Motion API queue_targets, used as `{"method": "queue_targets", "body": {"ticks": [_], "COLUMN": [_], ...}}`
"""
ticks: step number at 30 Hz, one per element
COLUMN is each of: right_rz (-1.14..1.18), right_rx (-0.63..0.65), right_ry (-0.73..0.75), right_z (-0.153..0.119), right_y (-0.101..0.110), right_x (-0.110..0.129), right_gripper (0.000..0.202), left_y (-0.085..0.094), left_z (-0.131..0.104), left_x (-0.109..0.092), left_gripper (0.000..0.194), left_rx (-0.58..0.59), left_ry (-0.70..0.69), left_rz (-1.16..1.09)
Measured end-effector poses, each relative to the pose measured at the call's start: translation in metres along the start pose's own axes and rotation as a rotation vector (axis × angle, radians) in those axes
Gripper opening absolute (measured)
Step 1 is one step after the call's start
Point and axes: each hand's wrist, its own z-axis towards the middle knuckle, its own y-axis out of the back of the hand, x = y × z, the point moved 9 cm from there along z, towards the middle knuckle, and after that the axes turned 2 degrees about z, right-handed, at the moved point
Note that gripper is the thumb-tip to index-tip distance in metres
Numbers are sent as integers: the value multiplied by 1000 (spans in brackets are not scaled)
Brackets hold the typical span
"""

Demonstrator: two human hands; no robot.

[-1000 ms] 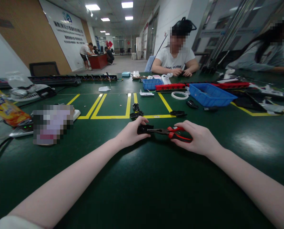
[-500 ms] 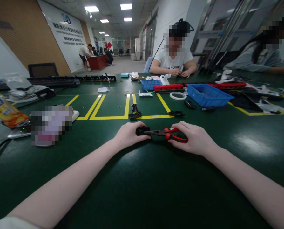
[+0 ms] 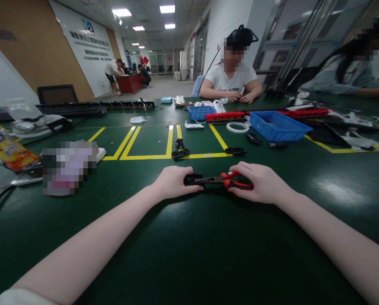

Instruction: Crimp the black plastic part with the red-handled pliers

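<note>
In the head view, my left hand (image 3: 174,182) grips a small black plastic part (image 3: 189,179) between thumb and fingers. My right hand (image 3: 258,182) is closed around the red and black handles of long-nose pliers (image 3: 215,180). The pliers' jaws point left and reach onto the black part; whether they clamp it, I cannot tell. Just beyond my hands, several black pieces (image 3: 180,153) lie on the yellow tape line. Another flat black piece (image 3: 235,151) lies further right on the same line.
On the green table (image 3: 189,254) stand a blue bin (image 3: 278,126) at right and a smaller blue bin (image 3: 201,112) behind. A white ring (image 3: 237,127) lies beside the larger bin. A yellow snack bag (image 3: 9,146) is at left. Across the table sits a person (image 3: 230,80).
Both hands have shifted slightly right with the black part and the pliers. The pliers' tips now lie further left over the part.
</note>
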Motion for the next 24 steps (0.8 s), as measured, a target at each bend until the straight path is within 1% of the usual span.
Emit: {"method": "queue_targets", "body": {"ticks": [6,15,24], "right_rz": [9,-16,-26], "right_rx": [8,68,86], "right_ry": [4,-10,-18], "right_z": [-1,-2,1], "right_y": [-1,-11,-2], "right_x": [-5,4,-1], "right_gripper": [38,39,37], "left_y": [0,0,-1], "left_z": [0,-1,-1], "left_x": [-2,1,1], "left_gripper": [42,44,43], "left_rx": [3,-7,-7], "left_ry": [-15,-7,-2], "left_rz": [-6,-6,0]}}
